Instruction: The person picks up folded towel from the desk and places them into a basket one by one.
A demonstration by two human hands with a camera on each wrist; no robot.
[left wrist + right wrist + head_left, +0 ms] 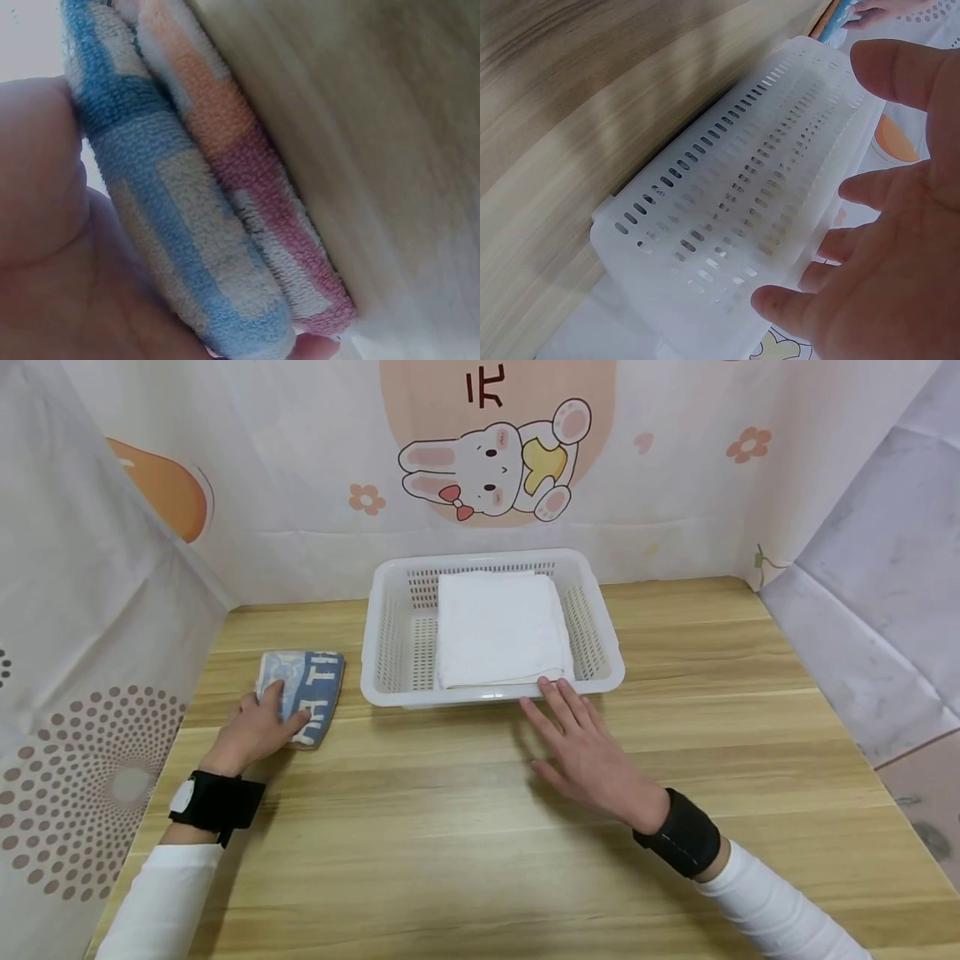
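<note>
At the left of the table my left hand (258,727) grips a small folded terry towel (324,689), blue with white lettering. Its thumb and a finger lie over the top. In the left wrist view, a blue-and-white folded layer (187,217) sits against an orange-and-pink one (251,165); whether these are one towel or two I cannot tell. My right hand (592,764), fingers spread and fairly straight, has its fingertips at the front rim of a white plastic basket (427,697) and holds nothing. A folded white towel (502,631) lies inside the basket, towards its right.
The wood-grain table (450,860) extends in front of the basket and to both sides. Behind it hangs a printed curtain (300,485) with a rabbit picture, and more cloth hangs along the left and right sides.
</note>
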